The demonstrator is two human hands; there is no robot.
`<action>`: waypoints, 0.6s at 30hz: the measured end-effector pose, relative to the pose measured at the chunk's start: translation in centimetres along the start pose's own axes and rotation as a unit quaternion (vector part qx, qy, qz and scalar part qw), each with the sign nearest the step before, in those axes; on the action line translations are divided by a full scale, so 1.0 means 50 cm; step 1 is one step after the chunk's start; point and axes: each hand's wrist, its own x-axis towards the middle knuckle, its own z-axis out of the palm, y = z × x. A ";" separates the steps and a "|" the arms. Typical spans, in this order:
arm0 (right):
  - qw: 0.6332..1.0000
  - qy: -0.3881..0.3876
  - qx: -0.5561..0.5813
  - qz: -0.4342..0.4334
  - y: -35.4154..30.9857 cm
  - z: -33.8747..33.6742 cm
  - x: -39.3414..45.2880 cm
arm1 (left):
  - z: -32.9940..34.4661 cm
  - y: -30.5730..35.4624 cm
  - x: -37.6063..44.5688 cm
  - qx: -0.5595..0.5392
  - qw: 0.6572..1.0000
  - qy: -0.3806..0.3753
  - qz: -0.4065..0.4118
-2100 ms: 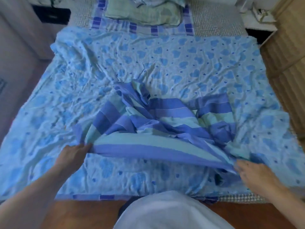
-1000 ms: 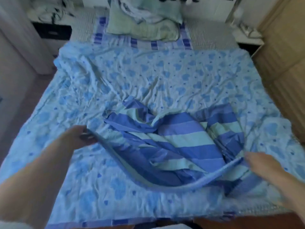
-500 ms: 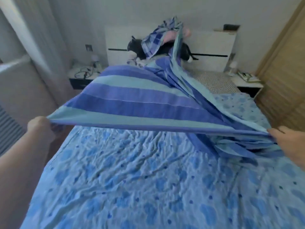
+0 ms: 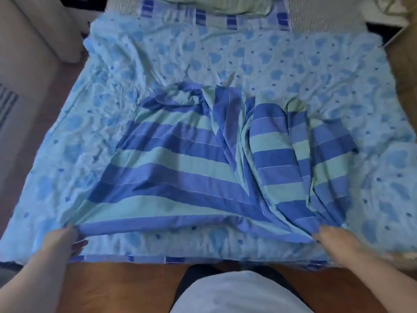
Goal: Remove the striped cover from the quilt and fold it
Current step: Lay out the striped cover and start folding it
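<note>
Cover (image 4: pixel 203 154) is now down on the quilt (image 4: pixel 316 64), spread mid-bed, after being flung up in the air half a second ago. So the shake-out is done; it's off the quilt and laid for folding. Right half is bunched with deep creases, left half flatter. Left hand (image 4: pixel 61 240) pinches the near left corner, fingers curled on the hem. Right hand (image 4: pixel 338 240) holds the near right corner; fingers look pressed together on the cloth, exact pinch hard to tell. Versus two seconds ago: cover was a crumpled heap, now stripes are opened out wider. Head camera points down at the bed again. Next, probably smoothing before the first fold.
</note>
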 end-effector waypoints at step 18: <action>0.949 -0.107 0.296 0.006 0.013 0.021 0.164 | 0.856 0.289 -0.418 0.378 0.722 -0.267 0.514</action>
